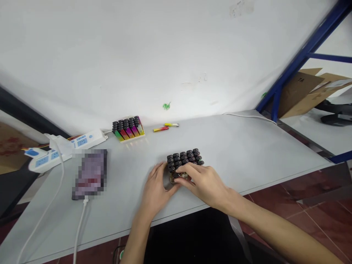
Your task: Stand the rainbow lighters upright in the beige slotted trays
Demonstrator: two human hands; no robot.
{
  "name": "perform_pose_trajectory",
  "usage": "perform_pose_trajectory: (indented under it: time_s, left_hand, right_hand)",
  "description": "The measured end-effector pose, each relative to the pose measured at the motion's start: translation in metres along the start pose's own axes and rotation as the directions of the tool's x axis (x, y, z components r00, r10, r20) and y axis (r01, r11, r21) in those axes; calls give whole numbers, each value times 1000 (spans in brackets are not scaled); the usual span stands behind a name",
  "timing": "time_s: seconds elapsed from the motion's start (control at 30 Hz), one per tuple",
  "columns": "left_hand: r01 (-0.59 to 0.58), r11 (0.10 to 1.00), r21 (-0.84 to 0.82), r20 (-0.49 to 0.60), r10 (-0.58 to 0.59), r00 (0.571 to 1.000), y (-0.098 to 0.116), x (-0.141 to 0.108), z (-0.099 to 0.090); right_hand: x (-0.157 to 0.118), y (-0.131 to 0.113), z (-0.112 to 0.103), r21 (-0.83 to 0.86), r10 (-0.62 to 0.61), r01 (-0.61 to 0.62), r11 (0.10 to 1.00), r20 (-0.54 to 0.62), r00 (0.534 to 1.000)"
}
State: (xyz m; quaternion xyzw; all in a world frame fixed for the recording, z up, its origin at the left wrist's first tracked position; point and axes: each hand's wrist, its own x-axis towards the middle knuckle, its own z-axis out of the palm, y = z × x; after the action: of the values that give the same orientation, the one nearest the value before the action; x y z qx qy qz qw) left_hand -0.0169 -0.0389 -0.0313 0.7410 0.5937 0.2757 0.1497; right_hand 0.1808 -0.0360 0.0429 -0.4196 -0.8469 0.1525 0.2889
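Note:
A tray of lighters [183, 157], their black tops packed in rows, stands near the front middle of the table. My left hand [156, 190] curves around its left side, fingers at the back left and thumb by the front corner. Over the front row, my right hand [206, 181] pinches a lighter [177, 175] by its black top between thumb and fingers. The front right part of the tray is partly hidden by this hand. A second tray of coloured lighters [128, 130] stands by the wall. Two loose lighters, a red-yellow one [161, 129] and a yellow-white one [171, 125], lie to its right.
On the left lie a white power strip [92, 139] and a blurred-out phone [90, 174] with a white cable [79, 227] plugged in. Another thin cable [250, 116] runs along the back right. A blue metal frame [299, 58] and cardboard boxes [305, 91] stand at right.

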Motion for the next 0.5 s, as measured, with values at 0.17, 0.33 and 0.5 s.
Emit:
perform_pose_trajectory:
  time_s: [0.17, 0.33, 0.5]
  left_hand:
    - [12, 1000, -4, 39, -12, 999, 3, 1, -2]
    - [-8, 1000, -10, 42, 8, 999, 2, 1, -3]
    - [-18, 1000, 1, 34, 18, 999, 1, -1, -2]
  right_hand:
    - [4, 1, 12, -165, -57, 55, 985, -9, 998]
    - [3, -1, 15, -255, -160, 140, 957, -57, 986]
    - [6, -5, 12, -325, -267, 238, 915, -48, 963]
